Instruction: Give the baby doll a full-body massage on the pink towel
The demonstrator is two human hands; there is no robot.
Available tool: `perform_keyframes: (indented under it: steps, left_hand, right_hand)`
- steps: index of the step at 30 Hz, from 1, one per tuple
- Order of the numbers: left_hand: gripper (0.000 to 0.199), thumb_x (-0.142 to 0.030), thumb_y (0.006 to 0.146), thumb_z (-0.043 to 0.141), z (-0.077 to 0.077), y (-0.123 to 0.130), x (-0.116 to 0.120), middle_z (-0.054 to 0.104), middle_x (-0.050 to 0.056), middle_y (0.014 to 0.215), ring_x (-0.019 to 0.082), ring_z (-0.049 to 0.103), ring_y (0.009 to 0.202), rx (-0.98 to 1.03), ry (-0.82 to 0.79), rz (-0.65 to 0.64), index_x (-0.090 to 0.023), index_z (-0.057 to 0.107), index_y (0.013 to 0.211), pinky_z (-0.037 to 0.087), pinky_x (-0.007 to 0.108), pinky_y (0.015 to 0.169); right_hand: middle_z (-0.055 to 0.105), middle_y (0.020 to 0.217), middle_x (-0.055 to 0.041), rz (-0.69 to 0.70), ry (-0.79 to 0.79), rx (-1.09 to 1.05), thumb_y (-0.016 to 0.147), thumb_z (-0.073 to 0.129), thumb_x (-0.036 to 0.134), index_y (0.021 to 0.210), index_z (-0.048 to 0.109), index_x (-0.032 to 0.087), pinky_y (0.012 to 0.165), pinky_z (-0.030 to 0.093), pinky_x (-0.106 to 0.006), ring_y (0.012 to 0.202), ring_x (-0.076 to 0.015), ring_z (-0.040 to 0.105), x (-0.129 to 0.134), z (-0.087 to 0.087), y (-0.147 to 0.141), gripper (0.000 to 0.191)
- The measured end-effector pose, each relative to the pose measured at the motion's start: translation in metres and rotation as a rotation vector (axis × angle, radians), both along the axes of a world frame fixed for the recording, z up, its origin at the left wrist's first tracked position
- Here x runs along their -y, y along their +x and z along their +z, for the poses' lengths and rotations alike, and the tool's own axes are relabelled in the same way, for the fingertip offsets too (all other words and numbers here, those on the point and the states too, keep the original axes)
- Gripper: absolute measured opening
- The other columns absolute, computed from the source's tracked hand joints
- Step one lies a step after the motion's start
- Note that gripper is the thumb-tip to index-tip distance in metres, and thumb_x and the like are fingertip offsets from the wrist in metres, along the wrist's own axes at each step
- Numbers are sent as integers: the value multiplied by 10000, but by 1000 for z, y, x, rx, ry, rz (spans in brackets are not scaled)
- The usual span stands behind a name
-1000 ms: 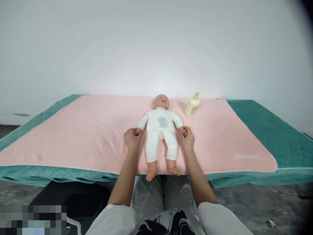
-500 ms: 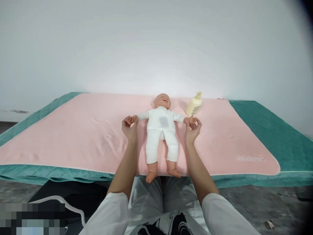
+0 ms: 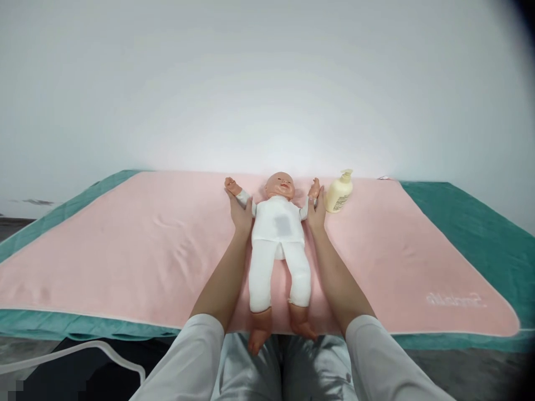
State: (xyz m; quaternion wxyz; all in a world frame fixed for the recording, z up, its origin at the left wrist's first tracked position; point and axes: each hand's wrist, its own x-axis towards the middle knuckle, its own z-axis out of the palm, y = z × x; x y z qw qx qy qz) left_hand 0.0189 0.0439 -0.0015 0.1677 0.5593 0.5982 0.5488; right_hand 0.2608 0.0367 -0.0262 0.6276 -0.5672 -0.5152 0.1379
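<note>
Doll (image 3: pixel 271 223) lay mid-frame on the pink mat (image 3: pixel 175 228), its arms (image 3: pixel 242 195) swung from sideways to raised; left hand (image 3: pixel 241 214) and right hand (image 3: pixel 316 214) gripped one each, the lift seemingly well advanced.

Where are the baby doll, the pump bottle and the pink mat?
Baby doll (image 3: pixel 276 227): head view, on its white torso.
Pump bottle (image 3: pixel 337 196): head view, on its body below the pump.
Pink mat (image 3: pixel 129 253): head view, on its bare surface.
</note>
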Motion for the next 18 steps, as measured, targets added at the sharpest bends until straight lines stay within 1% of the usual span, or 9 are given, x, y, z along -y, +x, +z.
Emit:
perform_keyframes:
  steps: [2, 4, 6, 8, 10, 12, 14, 16, 18]
  left_hand:
    - [855, -373, 922, 513, -4, 1, -11, 381, 159, 1544, 269, 441, 1392, -26, -10, -20, -188, -14, 1569, 406, 425, 1108]
    - [814, -354, 917, 510, -6, 2, -21, 334, 157, 1571, 282, 388, 1426, -63, -41, -57, -183, 57, 1571, 375, 447, 1134]
    - [774, -330, 903, 521, -5, 3, -29, 274, 133, 1604, 284, 333, 1457, -109, -94, -90, -199, 142, 1565, 353, 450, 1151]
    - [751, -311, 879, 545, -3, 4, -36, 265, 101, 1612, 281, 315, 1466, -155, -140, -110, -221, 222, 1551, 346, 437, 1156]
    - [738, -307, 858, 557, 0, 3, -42, 358, 101, 1572, 293, 383, 1427, -208, -198, -124, -227, 276, 1536, 370, 439, 1130]
    - [715, -322, 849, 551, 2, 2, -47, 501, 126, 1470, 317, 493, 1338, -267, -294, -136, -218, 323, 1519, 415, 452, 1070]
    - [699, -346, 842, 549, 3, 0, -52, 602, 154, 1356, 338, 563, 1255, -325, -405, -133, -199, 366, 1499, 442, 458, 1011]
    - [694, -366, 828, 560, 4, -1, -56, 644, 168, 1288, 348, 584, 1224, -371, -476, -128, -190, 401, 1479, 445, 458, 984]
    - [695, -377, 816, 571, 4, -1, -58, 656, 169, 1270, 354, 577, 1233, -397, -494, -131, -191, 420, 1468, 435, 463, 985]
  right_hand:
    - [337, 1580, -142, 6, -44, 42, 940, 365, 521, 1544, 197, 173, 1184, 302, -516, 1473, -230, 325, -15, -6, 5, 717]
    - [328, 1584, -144, -16, -79, 74, 941, 353, 508, 1525, 257, 160, 1201, 266, -524, 1493, -237, 279, -26, -10, 8, 687]
    - [339, 1579, -146, -39, -124, 110, 936, 346, 497, 1496, 331, 142, 1213, 241, -522, 1505, -248, 246, -34, -12, 10, 663]
    - [378, 1559, -141, -39, -176, 140, 930, 343, 491, 1464, 394, 142, 1212, 249, -521, 1502, -256, 253, -40, -14, 11, 641]
    - [429, 1530, -122, -16, -205, 157, 926, 351, 490, 1434, 443, 171, 1198, 282, -522, 1483, -258, 297, -44, -15, 12, 608]
    - [490, 1483, -107, 16, -209, 162, 924, 367, 498, 1396, 491, 203, 1169, 331, -524, 1435, -262, 382, -48, -17, 13, 569]
    - [557, 1417, -102, 42, -203, 163, 928, 377, 515, 1342, 545, 220, 1131, 382, -517, 1360, -270, 475, -52, -19, 14, 535]
    - [615, 1341, -99, 44, -215, 163, 931, 379, 543, 1279, 594, 227, 1086, 429, -503, 1274, -278, 549, -55, -21, 15, 517]
    - [646, 1288, -94, 30, -239, 164, 933, 376, 571, 1235, 621, 235, 1042, 464, -491, 1205, -284, 593, -57, -22, 16, 514]
